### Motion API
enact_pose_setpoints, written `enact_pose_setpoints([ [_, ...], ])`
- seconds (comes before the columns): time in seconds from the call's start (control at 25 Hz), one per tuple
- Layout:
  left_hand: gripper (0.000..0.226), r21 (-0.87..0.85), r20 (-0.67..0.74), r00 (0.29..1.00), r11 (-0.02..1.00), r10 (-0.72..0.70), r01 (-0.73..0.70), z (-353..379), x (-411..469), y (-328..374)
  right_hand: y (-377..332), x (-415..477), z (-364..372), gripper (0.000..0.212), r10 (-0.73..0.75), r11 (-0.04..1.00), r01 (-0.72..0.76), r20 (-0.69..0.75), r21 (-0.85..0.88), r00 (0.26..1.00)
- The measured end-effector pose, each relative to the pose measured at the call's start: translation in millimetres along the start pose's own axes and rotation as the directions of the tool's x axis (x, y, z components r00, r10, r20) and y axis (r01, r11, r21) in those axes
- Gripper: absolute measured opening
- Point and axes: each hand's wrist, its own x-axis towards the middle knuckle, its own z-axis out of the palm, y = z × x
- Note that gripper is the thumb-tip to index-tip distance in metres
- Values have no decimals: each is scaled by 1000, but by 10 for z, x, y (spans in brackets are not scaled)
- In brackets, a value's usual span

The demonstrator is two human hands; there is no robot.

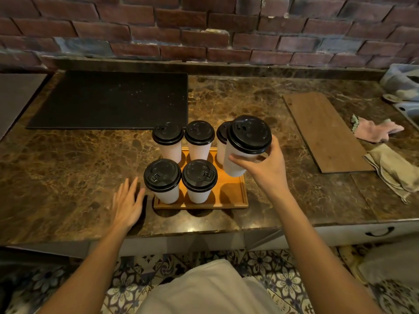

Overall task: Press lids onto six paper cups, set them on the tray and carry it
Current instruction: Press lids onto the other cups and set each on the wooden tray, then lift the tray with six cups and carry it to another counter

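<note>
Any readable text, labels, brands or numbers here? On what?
No readable text.
lids: embossed marks, too small and blurred to read.
paper cups, including the held cup in the right hand: sides plain.
tray: no label visible.

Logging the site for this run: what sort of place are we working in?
Probably a cafe or kitchen counter: marble worktop under a brick wall, lidded takeaway cups on a wooden tray, seemingly a sink at far right.

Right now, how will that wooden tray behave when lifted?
The wooden tray looks rigid, so probably no flex. Its tall, narrow-based cups rise well above the low rim, so tilting could likely topple them.
</note>
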Motion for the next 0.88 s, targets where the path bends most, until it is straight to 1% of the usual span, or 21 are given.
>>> enact_pose_setpoints([
  [0.04, 56, 28, 25, 1000, 999, -16, 15, 45, -6, -26, 83, -8, 24, 88, 20, 1000, -20, 4, 2, 1000],
  [0.12, 57, 155, 49, 998, 988, -27, 19, 133, -32, -81, 243, -38, 68, 91, 66, 998, -66, 16, -3, 998],
  [0.2, 59, 280, 52, 998, 960, -25, 9, 205, -61, -127, 397, -85, 103, 93, 109, 994, -109, 22, -10, 994],
  [0.24, 60, 300, 48, 998, 954, -29, 13, 223, -68, -140, 465, -109, 119, 93, 122, 992, -121, 24, -17, 992],
  [0.48, 62, 310, -1, 1000, 951, -1, 1, 282, -64, -170, 689, -200, 172, 92, 171, 985, -169, 43, -39, 984],
  [0.76, 63, 296, -24, 1000, 955, 7, 0, 298, -64, -189, 859, -264, 217, 97, 213, 975, -206, 90, -79, 973],
  [0.84, 61, 271, -38, 999, 963, 17, -6, 291, -69, -163, 880, -264, 203, 99, 227, 972, -217, 117, -86, 967],
  [0.88, 60, 231, -63, 998, 973, 31, -16, 282, -86, -146, 881, -264, 187, 100, 241, 969, -229, 144, -90, 960],
])
